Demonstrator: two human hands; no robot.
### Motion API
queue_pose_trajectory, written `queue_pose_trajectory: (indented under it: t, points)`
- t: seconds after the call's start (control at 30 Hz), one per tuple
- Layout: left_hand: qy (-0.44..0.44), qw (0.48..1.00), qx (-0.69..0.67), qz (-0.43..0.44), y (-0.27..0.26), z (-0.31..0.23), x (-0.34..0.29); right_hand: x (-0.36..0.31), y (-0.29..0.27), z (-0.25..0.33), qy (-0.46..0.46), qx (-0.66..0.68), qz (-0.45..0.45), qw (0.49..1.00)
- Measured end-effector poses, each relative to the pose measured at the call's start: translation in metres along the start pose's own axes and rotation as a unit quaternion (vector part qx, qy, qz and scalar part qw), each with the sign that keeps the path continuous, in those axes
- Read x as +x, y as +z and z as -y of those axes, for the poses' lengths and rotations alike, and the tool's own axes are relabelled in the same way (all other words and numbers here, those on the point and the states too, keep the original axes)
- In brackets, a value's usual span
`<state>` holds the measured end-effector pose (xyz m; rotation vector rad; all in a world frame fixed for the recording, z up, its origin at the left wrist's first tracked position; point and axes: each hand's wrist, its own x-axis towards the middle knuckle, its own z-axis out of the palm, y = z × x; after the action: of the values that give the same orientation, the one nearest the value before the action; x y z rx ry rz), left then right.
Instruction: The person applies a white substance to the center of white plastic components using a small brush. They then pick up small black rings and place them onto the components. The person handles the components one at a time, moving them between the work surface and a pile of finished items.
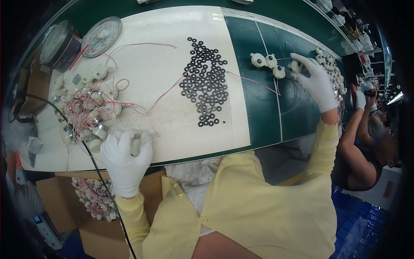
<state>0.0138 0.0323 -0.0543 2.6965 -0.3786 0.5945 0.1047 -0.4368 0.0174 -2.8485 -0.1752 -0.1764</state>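
Observation:
My left hand (125, 157), in a white glove, rests at the table's near edge with its fingers curled round a pale round part (136, 147). Beside it lies a tangled heap of white and silver round parts (92, 105) with pink and white wires. On the green mat, my gloved right hand (317, 82) has thumb and forefinger on either side of a white round part (296, 66). Just left of it sit white round parts with black centres (258, 60). Many small black rings (205, 82) lie spread over the white sheet in the middle.
A dark tub (60, 47) and a round lid (102, 36) stand at the far left. More white parts (330, 69) crowd the mat's right edge. Below the table, a cardboard box (56, 196) holds wired parts. A black cable crosses the left side. Another person (362, 146) sits at right.

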Motion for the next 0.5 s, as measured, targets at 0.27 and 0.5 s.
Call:
queue_pose_trajectory:
  t: [0.27, 0.5]
  points:
    - [-0.01, 1.0, -0.005, -0.016, 0.001, 0.001, 0.0, 0.03, 0.019, -0.013, -0.029, 0.082, 0.09, 0.992]
    - [-0.244, 0.915, -0.322, 0.004, -0.015, 0.006, -0.008, 0.0, 0.001, 0.023, -0.067, 0.022, -0.078, 0.994]
